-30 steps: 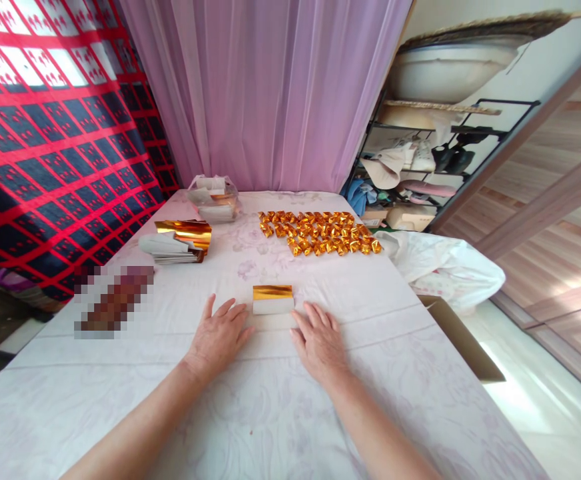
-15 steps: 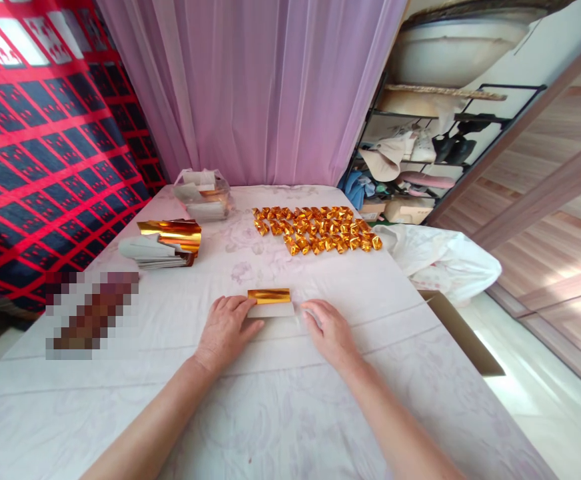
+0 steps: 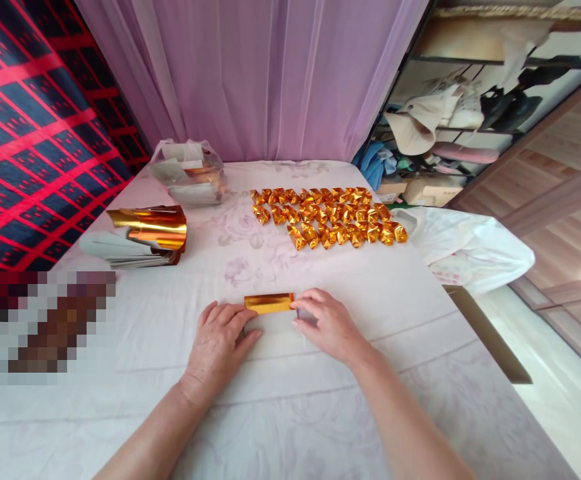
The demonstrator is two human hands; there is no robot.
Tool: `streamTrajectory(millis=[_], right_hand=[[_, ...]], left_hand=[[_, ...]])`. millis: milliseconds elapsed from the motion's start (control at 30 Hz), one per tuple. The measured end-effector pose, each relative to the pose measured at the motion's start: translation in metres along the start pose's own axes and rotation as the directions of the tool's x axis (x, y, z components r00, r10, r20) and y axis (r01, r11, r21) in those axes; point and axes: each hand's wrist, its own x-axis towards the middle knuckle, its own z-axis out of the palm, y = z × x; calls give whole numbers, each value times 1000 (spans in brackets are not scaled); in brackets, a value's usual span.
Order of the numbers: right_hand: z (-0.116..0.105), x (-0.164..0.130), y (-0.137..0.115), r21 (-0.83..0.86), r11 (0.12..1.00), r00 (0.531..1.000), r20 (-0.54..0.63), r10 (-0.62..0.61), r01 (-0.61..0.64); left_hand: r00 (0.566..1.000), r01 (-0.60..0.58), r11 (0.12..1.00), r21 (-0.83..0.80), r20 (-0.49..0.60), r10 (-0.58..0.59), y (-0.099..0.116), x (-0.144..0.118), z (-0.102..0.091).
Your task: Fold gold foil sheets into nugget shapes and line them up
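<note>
A small folded gold foil paper (image 3: 268, 303) lies on the white cloth-covered table (image 3: 280, 400) in front of me. My left hand (image 3: 218, 343) rests on the cloth with its fingertips at the paper's left end. My right hand (image 3: 326, 323) pinches the paper's right end between thumb and fingers. Farther back, several folded gold paper ingots (image 3: 326, 217) lie in rows.
A stack of gold and white foil sheets (image 3: 140, 237) sits at the left, with a clear bag of more sheets (image 3: 186, 173) behind it. A white plastic bag (image 3: 465, 248) hangs off the right edge above a cardboard box (image 3: 490, 337). Purple curtain behind; cluttered shelf rack (image 3: 460, 120) at right.
Both hands moved from flat on the cloth to the gold paper's ends. The paper looks narrower, its white part now hidden. The view tilted down and closer.
</note>
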Motion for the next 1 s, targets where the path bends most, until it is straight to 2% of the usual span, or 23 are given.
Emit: streamTrajectory(millis=[100,200,333,433,667,1000], right_hand=[[0,-1,1,52,999,999,-31,-14,16],[2,0,3,93,995,996,-86,27,-19],[6,0,4,40,997,989,-136,65,-60],[5,-1,3,37,998,993,-105,54,-50],[-13,-3,4,207,978,999,40,19,-27],[-11,0,5,243,967,997,62,56,-69]], left_hand=[[1000,-6,999,-33,-6,6,-2,-1,0],[1000,-16,999,-44,-6,16,-2,-2,0],[1000,-25,999,-26,-6,25,0,-3,-2],[999,-49,999,-9,-14,49,1,-3,-4],[997,-77,997,6,-28,77,4,-3,-5],[982,-164,986,10,-93,164,6,0,-5]])
